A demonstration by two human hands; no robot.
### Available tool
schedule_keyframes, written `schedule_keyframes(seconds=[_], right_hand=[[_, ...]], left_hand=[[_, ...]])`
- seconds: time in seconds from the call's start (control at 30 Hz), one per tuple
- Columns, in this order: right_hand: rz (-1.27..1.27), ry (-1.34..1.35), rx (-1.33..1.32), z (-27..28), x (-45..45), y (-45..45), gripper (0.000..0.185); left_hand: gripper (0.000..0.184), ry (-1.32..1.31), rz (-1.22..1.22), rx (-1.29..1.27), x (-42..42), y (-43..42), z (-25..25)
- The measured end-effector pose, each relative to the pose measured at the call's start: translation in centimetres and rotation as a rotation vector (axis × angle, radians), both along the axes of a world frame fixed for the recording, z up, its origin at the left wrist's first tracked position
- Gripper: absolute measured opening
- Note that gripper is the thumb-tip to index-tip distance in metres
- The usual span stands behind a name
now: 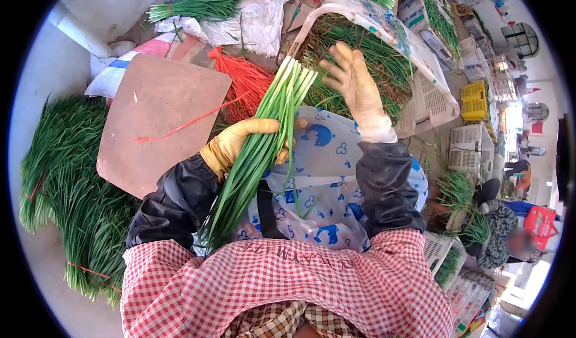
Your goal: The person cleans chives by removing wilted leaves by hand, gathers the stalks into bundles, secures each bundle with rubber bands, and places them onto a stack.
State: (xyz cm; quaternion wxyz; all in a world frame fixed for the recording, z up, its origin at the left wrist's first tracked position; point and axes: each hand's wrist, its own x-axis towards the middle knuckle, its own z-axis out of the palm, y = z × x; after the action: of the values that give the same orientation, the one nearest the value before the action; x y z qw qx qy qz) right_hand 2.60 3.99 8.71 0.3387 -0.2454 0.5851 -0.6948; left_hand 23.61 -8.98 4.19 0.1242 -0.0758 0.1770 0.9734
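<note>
A bunch of long green chives (261,131) with pale stem ends lies across my lap, stems pointing up and away from me. My left hand (243,140), in a yellowish glove, is wrapped round its middle. My right hand (357,86), gloved alike, is raised to the right of the stem ends with its fingers apart and nothing in them. Behind it a white plastic crate (420,68) lies tilted, filled with loose chives (384,50). Red plastic ties (240,77) are heaped left of the stem ends.
A brown board (159,119) with one red tie (180,131) on it is at my left. Tied chive bundles (78,194) are piled beyond it. Another bundle (195,8) rests near a white sack (258,20). A person (501,233) sits among crates at far right.
</note>
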Motion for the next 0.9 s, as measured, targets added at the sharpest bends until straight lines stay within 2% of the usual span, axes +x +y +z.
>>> schedule_keyframes(seconds=[0.03, 0.1, 0.13, 0.17, 0.2, 0.27, 0.3, 0.33, 0.37, 0.43, 0.5, 0.53, 0.57, 0.6, 0.63, 0.7, 0.73, 0.8, 0.83, 0.87, 0.9], right_hand=[[-0.01, -0.001, 0.009, -1.1, -0.1, 0.6, 0.077], [0.259, -0.529, -0.023, -1.2, 2.3, 1.3, 0.081], [0.354, -0.578, -0.189, -1.6, 4.0, 0.4, 0.077], [0.318, -0.57, -0.207, -0.1, 5.7, -0.5, 0.064], [0.233, -0.552, -0.18, -0.1, 6.2, -0.8, 0.055], [0.029, -0.517, -0.122, 0.3, 6.4, -1.3, 0.038], [0.026, -0.459, -0.15, 0.5, 5.8, -1.5, 0.031], [-0.011, -0.355, -0.146, 1.1, 5.1, -1.4, 0.029], [-0.05, -0.247, -0.145, 2.2, 4.6, -1.5, 0.027], [-0.145, -0.017, -0.054, 5.9, 4.8, -2.5, 0.023], [-0.038, 0.135, -0.037, 9.5, 7.0, -4.5, 0.022], [0.056, 0.273, -0.042, 10.8, 8.1, -5.5, 0.027], [0.153, 0.411, -0.053, 12.0, 9.5, -6.7, 0.033], [0.166, 0.265, -0.06, 14.8, 12.2, -8.1, 0.036], [0.383, 0.103, -0.218, 15.5, 12.7, -8.9, 0.041], [0.837, -0.305, -0.399, 16.8, 13.5, -10.4, 0.052], [0.705, -0.208, -0.376, 17.4, 16.0, -11.0, 0.058], [0.924, -0.36, -0.465, 14.6, 15.8, -13.9, 0.086], [0.809, -0.44, -0.458, 12.3, 15.9, -14.3, 0.045], [0.668, -0.033, -0.314, 7.8, 15.1, -15.0, 0.054], [0.657, 0.242, -0.066, 4.7, 15.2, -14.7, 0.056]], left_hand=[[0.052, 0.073, -0.06, 0.067, -0.1, -0.4, -0.5], [0.051, 0.113, -0.058, 0.099, -1.0, 0.1, 0.1], [0.049, 0.066, -0.196, 0.056, -1.5, 0.1, 0.0], [0.048, 0.009, -0.326, 0.013, -1.5, 0.2, 0.0], [0.045, -0.062, -0.307, -0.094, -0.8, 0.4, 1.8], [0.046, -0.061, -0.286, -0.11, -1.0, -0.5, 0.7], [0.046, -0.05, -0.284, -0.132, -1.2, -1.0, 0.1], [0.052, 0.162, -0.094, -0.207, -1.4, -1.3, -0.5], [0.064, 0.136, 0.045, -0.374, -0.4, -2.6, 0.5], [0.073, 0.098, 0.306, -0.668, 1.1, -2.9, 4.8], [0.092, 0.221, 0.507, -1.354, 0.9, -2.1, 5.5], [0.098, 0.233, 0.586, -1.417, 1.3, -0.5, 7.9], [0.087, 0.234, 0.711, -1.238, 1.1, 0.7, 8.2], [0.076, 0.249, 0.833, -1.061, 0.9, 2.0, 8.5], [0.065, 0.136, 0.971, -0.921, 1.8, 2.7, 9.5], [0.048, 0.055, 0.877, -0.84, 5.4, 0.8, 11.7], [0.029, -0.016, 0.815, -0.914, 7.9, -0.3, 13.3], [0.019, -0.15, 0.788, -1.044, 13.1, -2.8, 14.5], [0.024, -0.263, 0.926, -1.09, 15.4, -3.9, 14.5], [0.027, -0.375, 0.926, -1.118, 17.8, -4.5, 15.8], [0.034, -0.483, 0.951, -1.155, 19.8, -5.3, 16.1]])
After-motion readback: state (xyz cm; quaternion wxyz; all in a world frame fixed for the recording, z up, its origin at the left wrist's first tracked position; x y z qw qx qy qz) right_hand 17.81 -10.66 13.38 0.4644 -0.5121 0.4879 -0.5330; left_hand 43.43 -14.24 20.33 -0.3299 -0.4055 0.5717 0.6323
